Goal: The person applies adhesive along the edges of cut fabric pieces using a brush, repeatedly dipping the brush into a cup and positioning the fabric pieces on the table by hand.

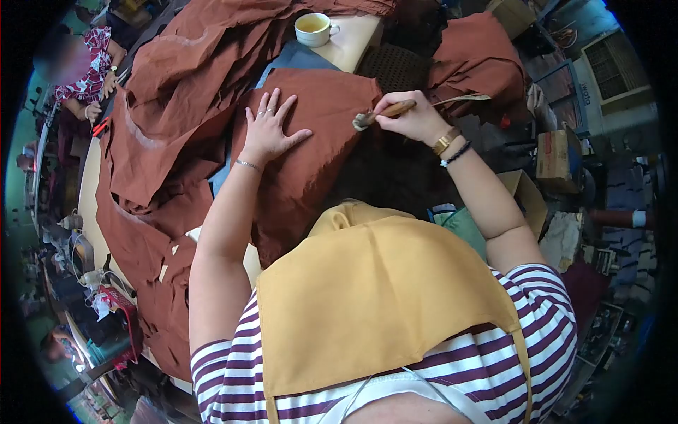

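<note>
My left hand [268,131] lies flat with fingers spread on a reddish-brown, leather-like sheet [321,95]. In my right hand [421,120] is a brush [397,109], held by its wooden handle. The pale, clumped bristles are at the right edge of the sheet; whether they touch it I cannot tell. Under the sheet a blue-grey piece [300,56] shows along its far and left sides. Beyond it, a white cup [313,30] holding something yellowish stands on the table.
Large crumpled reddish-brown pieces [166,92] cover the table's left side. More brown material [480,60] is heaped at right, near a cardboard box [558,161]. A person [85,74] is at the far left, close to red-handled scissors [101,127]. A red basket [127,318] stands lower left.
</note>
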Action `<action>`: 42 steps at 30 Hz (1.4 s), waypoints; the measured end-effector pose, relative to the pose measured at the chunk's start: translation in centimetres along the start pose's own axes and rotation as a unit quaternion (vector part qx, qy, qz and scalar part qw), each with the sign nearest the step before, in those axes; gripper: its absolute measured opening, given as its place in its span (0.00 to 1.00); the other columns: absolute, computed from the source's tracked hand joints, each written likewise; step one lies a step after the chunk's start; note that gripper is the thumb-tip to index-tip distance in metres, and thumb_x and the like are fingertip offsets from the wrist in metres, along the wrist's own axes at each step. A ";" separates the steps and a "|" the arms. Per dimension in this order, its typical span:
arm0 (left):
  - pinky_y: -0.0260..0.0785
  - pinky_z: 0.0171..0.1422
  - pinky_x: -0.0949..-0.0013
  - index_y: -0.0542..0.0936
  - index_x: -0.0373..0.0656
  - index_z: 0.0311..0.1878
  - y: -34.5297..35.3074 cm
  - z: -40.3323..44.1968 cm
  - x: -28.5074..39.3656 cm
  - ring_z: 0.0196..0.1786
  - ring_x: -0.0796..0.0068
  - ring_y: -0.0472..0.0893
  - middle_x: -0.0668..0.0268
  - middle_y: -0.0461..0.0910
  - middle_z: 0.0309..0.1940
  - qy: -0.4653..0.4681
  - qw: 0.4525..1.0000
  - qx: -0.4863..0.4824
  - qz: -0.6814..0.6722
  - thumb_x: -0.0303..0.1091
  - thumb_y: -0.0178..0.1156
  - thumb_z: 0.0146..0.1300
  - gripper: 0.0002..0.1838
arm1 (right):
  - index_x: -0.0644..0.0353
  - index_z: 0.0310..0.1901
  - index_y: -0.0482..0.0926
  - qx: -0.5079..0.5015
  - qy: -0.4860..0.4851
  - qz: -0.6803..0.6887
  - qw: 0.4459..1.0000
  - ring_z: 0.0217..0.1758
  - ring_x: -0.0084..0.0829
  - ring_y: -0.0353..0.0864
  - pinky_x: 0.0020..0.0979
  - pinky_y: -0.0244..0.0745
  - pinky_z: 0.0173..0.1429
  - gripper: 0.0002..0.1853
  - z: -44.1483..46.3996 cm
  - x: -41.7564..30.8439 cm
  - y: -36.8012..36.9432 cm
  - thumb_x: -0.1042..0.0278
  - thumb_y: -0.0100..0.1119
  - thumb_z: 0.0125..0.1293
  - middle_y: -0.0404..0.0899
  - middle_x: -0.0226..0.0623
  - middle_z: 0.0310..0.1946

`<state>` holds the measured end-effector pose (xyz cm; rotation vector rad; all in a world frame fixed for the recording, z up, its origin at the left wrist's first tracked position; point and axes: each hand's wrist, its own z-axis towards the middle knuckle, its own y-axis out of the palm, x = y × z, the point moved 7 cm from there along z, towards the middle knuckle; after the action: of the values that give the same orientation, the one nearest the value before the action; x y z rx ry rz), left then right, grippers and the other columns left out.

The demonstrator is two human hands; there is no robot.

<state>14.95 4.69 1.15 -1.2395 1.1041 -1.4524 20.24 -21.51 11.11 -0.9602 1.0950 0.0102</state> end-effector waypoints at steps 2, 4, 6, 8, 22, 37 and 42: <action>0.38 0.75 0.29 0.60 0.62 0.75 0.3 1.1 -0.2 0.80 0.53 0.47 0.59 0.49 0.78 0.020 1.000 -0.011 0.012 0.76 0.54 0.53 0.49 | 0.61 0.34 0.85 0.014 0.035 -0.071 0.997 0.30 0.25 0.84 0.28 0.78 0.39 0.08 -0.5 1.8 -2.7 0.69 0.67 0.52 0.84 0.39 0.26; 0.39 0.75 0.29 0.58 0.62 0.76 -0.1 2.2 -0.1 0.80 0.53 0.46 0.60 0.48 0.79 0.038 0.998 -0.033 0.026 0.74 0.55 0.55 0.49 | 0.60 0.34 0.85 0.023 0.047 -0.143 0.988 0.32 0.26 0.86 0.29 0.79 0.39 0.08 -0.6 1.5 -4.5 0.68 0.67 0.52 0.85 0.40 0.27; 0.38 0.75 0.30 0.57 0.63 0.76 0.2 3.6 -0.3 0.80 0.53 0.46 0.60 0.48 0.79 0.065 0.997 -0.037 0.032 0.74 0.55 0.55 0.49 | 0.60 0.35 0.85 0.065 0.049 -0.094 0.992 0.34 0.27 0.87 0.29 0.79 0.39 0.08 -1.0 0.1 -4.7 0.68 0.67 0.53 0.85 0.40 0.29; 0.38 0.76 0.31 0.56 0.64 0.77 0.6 5.4 -0.5 0.80 0.53 0.47 0.60 0.48 0.79 0.095 0.994 -0.037 0.034 0.76 0.53 0.54 0.50 | 0.60 0.36 0.84 0.058 0.009 0.015 0.998 0.35 0.28 0.86 0.28 0.79 0.42 0.09 -0.3 -0.6 -2.7 0.68 0.68 0.55 0.85 0.41 0.31; 0.41 0.73 0.28 0.62 0.55 0.74 -1.7 -11.8 2.4 0.79 0.48 0.47 0.53 0.49 0.78 -0.124 0.992 -0.019 0.005 0.68 0.56 0.59 0.44 | 0.61 0.29 0.83 0.049 -0.045 -0.034 0.997 0.30 0.38 0.85 0.31 0.79 0.38 0.07 0.5 0.8 -0.7 0.69 0.66 0.49 0.83 0.44 0.26; 0.42 0.73 0.28 0.60 0.62 0.75 -1.6 -7.1 -1.9 0.80 0.53 0.47 0.59 0.48 0.79 -0.034 0.999 -0.016 0.008 0.71 0.56 0.57 0.45 | 0.60 0.29 0.84 0.034 0.026 -0.159 0.986 0.32 0.32 0.87 0.29 0.80 0.40 0.06 -0.8 1.3 -3.3 0.67 0.66 0.52 0.85 0.41 0.27; 0.44 0.73 0.31 0.61 0.59 0.75 -1.7 -6.5 -2.1 0.80 0.53 0.48 0.57 0.48 0.78 -0.015 1.000 0.014 -0.002 0.71 0.56 0.57 0.46 | 0.61 0.31 0.84 0.015 -0.036 -0.028 0.999 0.34 0.32 0.87 0.30 0.79 0.42 0.08 -0.7 -1.9 2.1 0.66 0.66 0.52 0.85 0.42 0.28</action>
<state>8.54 7.57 1.82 -1.2411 1.0580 -1.4422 17.86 -19.81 11.08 -0.9568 0.9981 -0.0169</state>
